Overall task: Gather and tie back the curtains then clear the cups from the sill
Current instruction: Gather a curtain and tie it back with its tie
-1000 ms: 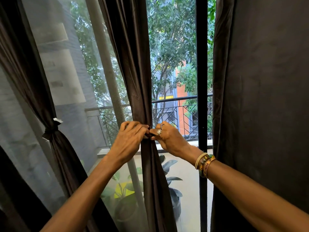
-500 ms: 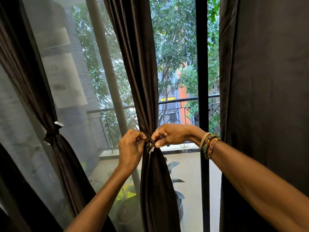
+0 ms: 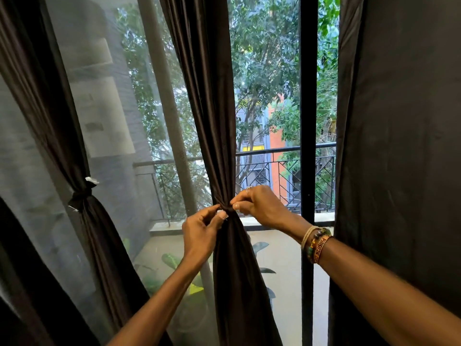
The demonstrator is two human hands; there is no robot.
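A dark brown middle curtain (image 3: 212, 121) hangs in front of the window, gathered into a narrow waist by a dark tie (image 3: 226, 209). My left hand (image 3: 200, 233) pinches the tie from the left with thumb and forefinger. My right hand (image 3: 259, 204), wearing a ring and wrist bands, pinches it from the right. A second dark curtain (image 3: 50, 108) at the left is cinched by its own tie (image 3: 81, 194) with white tags. No cups or sill surface show in this view.
A wide dark curtain (image 3: 404, 158) hangs loose at the right. A black window frame post (image 3: 308, 146) stands between it and the middle curtain. Sheer netting (image 3: 112, 146) covers the left pane. Outside are a balcony railing (image 3: 282, 171), potted plants (image 3: 179, 265) and trees.
Both hands have shifted from wrapping around the curtain to pinching the tie's ends at its waist; the curtain is now cinched tighter. The view has drifted slightly left and up.
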